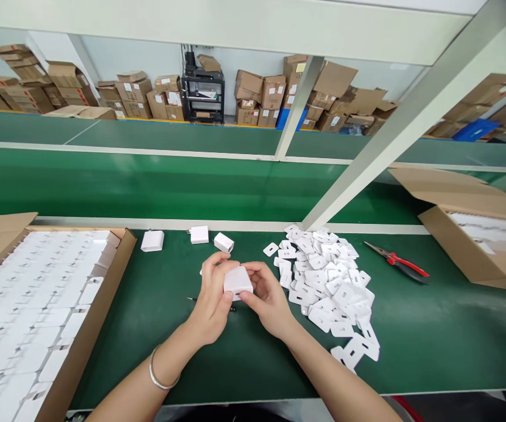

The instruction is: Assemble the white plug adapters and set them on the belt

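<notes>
A white charger housing (237, 280) is held between my two hands over the green worktop. My left hand (212, 299) closes on its left side, thumb at the lower edge. On the other side my right hand (270, 296) grips it, with the thumb near a small dark slot on the front face. Beneath the hands lies a thin dark tool (234, 308), mostly covered. Behind them sit three more white housings, one at the left (152, 241), one in the middle (199, 235) and a tilted one (224, 242). A heap of white slotted plates (323, 281) spreads right of my right hand.
An open carton (103, 305) of white housings in rows stands at the left. Pliers (397, 262) with red and black handles lie right of the heap. Another open carton (468, 252) is at the far right. A slanting white post (367, 152) rises behind the heap.
</notes>
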The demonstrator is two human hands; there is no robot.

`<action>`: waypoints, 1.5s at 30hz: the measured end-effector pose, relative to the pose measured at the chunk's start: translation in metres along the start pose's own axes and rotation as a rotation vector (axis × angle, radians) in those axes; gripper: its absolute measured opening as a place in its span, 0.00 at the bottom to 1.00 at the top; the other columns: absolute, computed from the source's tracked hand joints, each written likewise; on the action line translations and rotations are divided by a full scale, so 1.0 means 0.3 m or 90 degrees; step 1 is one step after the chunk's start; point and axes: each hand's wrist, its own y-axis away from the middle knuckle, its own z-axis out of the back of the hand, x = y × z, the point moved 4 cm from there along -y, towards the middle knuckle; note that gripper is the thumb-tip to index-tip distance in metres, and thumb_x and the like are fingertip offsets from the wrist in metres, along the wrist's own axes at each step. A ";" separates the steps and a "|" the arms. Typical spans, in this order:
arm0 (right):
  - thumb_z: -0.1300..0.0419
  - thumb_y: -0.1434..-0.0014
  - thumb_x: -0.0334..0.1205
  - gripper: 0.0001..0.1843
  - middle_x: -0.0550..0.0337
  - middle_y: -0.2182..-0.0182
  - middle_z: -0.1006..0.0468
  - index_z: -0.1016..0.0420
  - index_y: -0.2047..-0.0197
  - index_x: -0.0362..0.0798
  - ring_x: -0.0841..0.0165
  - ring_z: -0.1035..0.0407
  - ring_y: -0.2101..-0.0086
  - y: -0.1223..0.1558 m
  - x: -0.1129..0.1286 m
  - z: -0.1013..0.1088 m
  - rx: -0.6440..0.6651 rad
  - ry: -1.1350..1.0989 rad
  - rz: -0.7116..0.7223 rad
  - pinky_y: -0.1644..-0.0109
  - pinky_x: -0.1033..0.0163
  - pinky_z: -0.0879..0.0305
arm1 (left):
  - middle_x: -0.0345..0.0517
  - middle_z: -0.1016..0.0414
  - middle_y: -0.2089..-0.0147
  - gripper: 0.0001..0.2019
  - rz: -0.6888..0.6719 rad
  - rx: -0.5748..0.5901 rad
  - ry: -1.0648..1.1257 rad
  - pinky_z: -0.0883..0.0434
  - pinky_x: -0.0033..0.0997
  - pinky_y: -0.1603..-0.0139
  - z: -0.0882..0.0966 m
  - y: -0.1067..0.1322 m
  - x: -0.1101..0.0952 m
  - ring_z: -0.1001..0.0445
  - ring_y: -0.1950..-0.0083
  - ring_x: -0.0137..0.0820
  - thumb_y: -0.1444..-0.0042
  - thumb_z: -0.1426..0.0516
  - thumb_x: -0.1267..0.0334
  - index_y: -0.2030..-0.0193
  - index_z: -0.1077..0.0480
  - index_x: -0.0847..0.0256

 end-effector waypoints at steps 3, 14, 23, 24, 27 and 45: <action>0.30 0.40 0.49 0.21 0.57 0.55 0.25 0.29 0.46 0.55 0.64 0.28 0.55 0.001 0.008 0.012 -0.047 0.036 0.041 0.51 0.58 0.28 | 0.56 0.35 0.38 0.25 0.031 0.040 0.058 0.31 0.48 0.42 -0.014 -0.006 0.014 0.32 0.39 0.45 0.26 0.60 0.45 0.30 0.42 0.52; 0.35 0.36 0.53 0.19 0.59 0.61 0.29 0.24 0.46 0.54 0.66 0.29 0.62 0.007 -0.001 0.008 -0.063 0.111 0.045 0.57 0.59 0.26 | 0.51 0.21 0.49 0.19 0.038 -0.015 0.078 0.31 0.42 0.45 -0.023 -0.004 0.027 0.26 0.49 0.41 0.26 0.54 0.52 0.43 0.26 0.55; 0.34 0.36 0.54 0.20 0.56 0.57 0.24 0.25 0.47 0.53 0.63 0.25 0.57 -0.005 -0.033 0.004 -0.056 0.074 -0.011 0.52 0.57 0.24 | 0.52 0.21 0.49 0.21 0.075 -0.004 0.086 0.30 0.44 0.43 -0.026 -0.020 0.054 0.25 0.47 0.41 0.26 0.54 0.50 0.45 0.25 0.57; 0.34 0.36 0.53 0.20 0.55 0.56 0.24 0.26 0.46 0.53 0.63 0.25 0.57 -0.005 -0.031 0.007 -0.049 0.078 -0.006 0.52 0.56 0.24 | 0.52 0.21 0.49 0.22 0.070 0.001 0.078 0.30 0.45 0.42 -0.024 -0.022 0.048 0.26 0.47 0.42 0.26 0.54 0.49 0.45 0.24 0.57; 0.34 0.36 0.50 0.20 0.56 0.56 0.27 0.26 0.43 0.56 0.62 0.26 0.56 -0.005 -0.006 0.024 -0.054 0.143 0.060 0.52 0.55 0.23 | 0.54 0.24 0.42 0.26 0.076 0.027 0.134 0.32 0.47 0.38 -0.022 -0.029 0.028 0.29 0.41 0.44 0.27 0.56 0.45 0.39 0.27 0.56; 0.44 0.31 0.44 0.24 0.47 0.40 0.35 0.38 0.34 0.56 0.52 0.30 0.44 -0.002 -0.020 0.056 -0.059 0.562 0.082 0.46 0.41 0.24 | 0.57 0.33 0.43 0.21 0.265 -0.458 -0.495 0.28 0.46 0.45 0.562 0.001 0.016 0.27 0.46 0.46 0.35 0.45 0.64 0.36 0.34 0.59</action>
